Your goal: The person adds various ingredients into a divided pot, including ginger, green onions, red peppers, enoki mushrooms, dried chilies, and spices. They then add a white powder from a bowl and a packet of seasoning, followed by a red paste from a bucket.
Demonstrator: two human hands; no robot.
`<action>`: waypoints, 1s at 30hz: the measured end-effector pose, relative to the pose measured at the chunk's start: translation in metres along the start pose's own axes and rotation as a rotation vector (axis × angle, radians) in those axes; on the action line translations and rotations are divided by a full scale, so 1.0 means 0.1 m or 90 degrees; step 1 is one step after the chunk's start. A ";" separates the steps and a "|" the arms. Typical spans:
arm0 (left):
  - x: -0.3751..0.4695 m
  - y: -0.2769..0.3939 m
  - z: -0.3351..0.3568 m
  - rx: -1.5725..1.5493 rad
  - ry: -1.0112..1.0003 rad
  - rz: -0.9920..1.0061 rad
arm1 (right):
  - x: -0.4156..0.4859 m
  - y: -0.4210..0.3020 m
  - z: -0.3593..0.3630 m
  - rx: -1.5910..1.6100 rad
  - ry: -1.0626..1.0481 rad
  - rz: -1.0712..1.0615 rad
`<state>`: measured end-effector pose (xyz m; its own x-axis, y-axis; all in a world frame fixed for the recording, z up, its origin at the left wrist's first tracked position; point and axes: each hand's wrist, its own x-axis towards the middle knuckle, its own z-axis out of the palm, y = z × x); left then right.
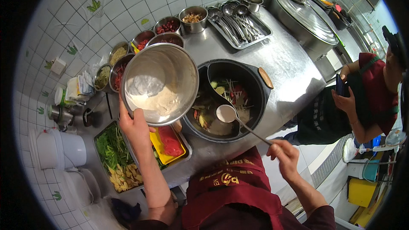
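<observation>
My left hand (138, 124) grips the near rim of a steel bowl (159, 83), tilted so that pale powder (159, 99) shows inside. In my right hand (284, 155) is the handle of a metal ladle (226, 113), its bowl filled with pale powder and held over the divided black pot (252, 127). The pot's curved divider (217, 92) parts two sides. One holds shredded scallion, sliced vegetables and red pieces; the other holds dried chilies and spices. A wooden grip (266, 78) covers the pot's far right handle.
Steel bowls of dried chilies (120, 70) and spices stand along the tiled wall. Behind the pot lies a tray of ladles (239, 25). Greens and ginger fill a tray (118, 156) at left, beside a yellow tray (166, 159). A co-worker (345, 108) stands at right, holding a phone.
</observation>
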<state>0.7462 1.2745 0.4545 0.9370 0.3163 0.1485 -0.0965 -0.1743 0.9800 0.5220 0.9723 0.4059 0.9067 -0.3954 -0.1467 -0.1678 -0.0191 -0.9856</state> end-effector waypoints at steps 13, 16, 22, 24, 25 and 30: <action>-0.01 -0.02 0.29 -0.019 -0.131 0.011 | 0.05 -0.45 -0.19 0.337 0.130 0.002; 0.03 0.00 0.36 -0.048 -0.088 0.003 | -0.05 -0.32 -0.26 0.021 0.121 -0.088; 0.33 0.18 0.65 -0.176 -0.101 -0.044 | 0.10 0.37 -0.40 -0.626 -0.060 -0.518; 0.50 0.23 0.76 -0.215 -0.106 -0.043 | 0.21 0.25 -0.42 -0.629 -0.057 -0.537; 0.59 0.26 0.89 -0.230 -0.098 -0.044 | 0.26 0.15 -0.44 -0.605 -0.044 -0.525; 0.98 0.08 1.75 -0.266 -0.136 -0.136 | 0.64 -0.34 -0.62 -0.337 0.041 -0.418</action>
<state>0.8962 1.1407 0.4541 0.9939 0.0987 -0.0482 0.0194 0.2740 0.9615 0.5616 0.8908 0.4352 0.8626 -0.2048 0.4626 0.2118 -0.6842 -0.6979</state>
